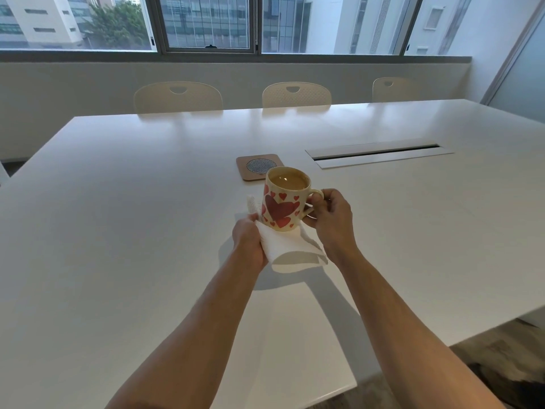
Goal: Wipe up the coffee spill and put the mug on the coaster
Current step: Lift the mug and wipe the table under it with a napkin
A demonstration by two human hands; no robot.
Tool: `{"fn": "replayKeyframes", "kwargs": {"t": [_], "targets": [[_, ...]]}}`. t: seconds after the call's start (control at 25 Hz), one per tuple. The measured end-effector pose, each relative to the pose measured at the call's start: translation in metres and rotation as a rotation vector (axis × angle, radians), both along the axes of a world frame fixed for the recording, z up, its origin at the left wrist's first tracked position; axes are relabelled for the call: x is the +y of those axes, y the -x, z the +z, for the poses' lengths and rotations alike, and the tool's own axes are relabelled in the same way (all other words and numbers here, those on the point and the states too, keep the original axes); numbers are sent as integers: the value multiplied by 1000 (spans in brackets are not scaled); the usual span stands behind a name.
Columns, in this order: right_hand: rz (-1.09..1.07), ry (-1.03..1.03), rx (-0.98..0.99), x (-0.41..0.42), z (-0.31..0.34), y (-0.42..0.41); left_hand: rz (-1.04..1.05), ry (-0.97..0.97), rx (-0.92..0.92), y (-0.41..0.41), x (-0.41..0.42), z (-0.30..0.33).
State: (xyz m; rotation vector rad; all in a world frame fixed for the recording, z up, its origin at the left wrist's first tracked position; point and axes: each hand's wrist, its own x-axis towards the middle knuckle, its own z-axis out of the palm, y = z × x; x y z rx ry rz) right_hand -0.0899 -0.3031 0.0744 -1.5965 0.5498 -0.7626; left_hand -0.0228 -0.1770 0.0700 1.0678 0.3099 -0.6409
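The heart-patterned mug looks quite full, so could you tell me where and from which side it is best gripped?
Grip the mug by its handle, coming in from the right. The handle sticks out on that side, where the right hand already curls round it. The mug is upright and coffee sits near the rim, so I'd keep it level. The left hand holds a paper towel against the other side.

Mug lifted over a paper towel, coaster just beyond

The right hand (330,219) grips the handle of the heart-patterned mug (283,202), which is full of coffee, while the left hand (249,240) holds a white paper towel (290,249) against its base above the white surface (132,202). The brown coaster (259,166) lies just behind the mug.
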Motion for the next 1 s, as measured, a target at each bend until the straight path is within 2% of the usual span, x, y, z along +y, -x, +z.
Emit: {"fn": "replayKeyframes", "kwargs": {"t": [0.2, 0.44, 0.68, 1.0], "targets": [[14, 36, 16, 6, 2, 5, -11, -53, -9, -12, 6, 1], [-21, 42, 23, 4, -3, 14, 12, -19, 6, -24, 14, -11], [-63, -7, -51, -1, 1, 21, -81, 199, -21, -22, 15, -21], [-113, -32, -81, 8, 1, 0, -210, 295, -95, -6, -7, -22]]}}
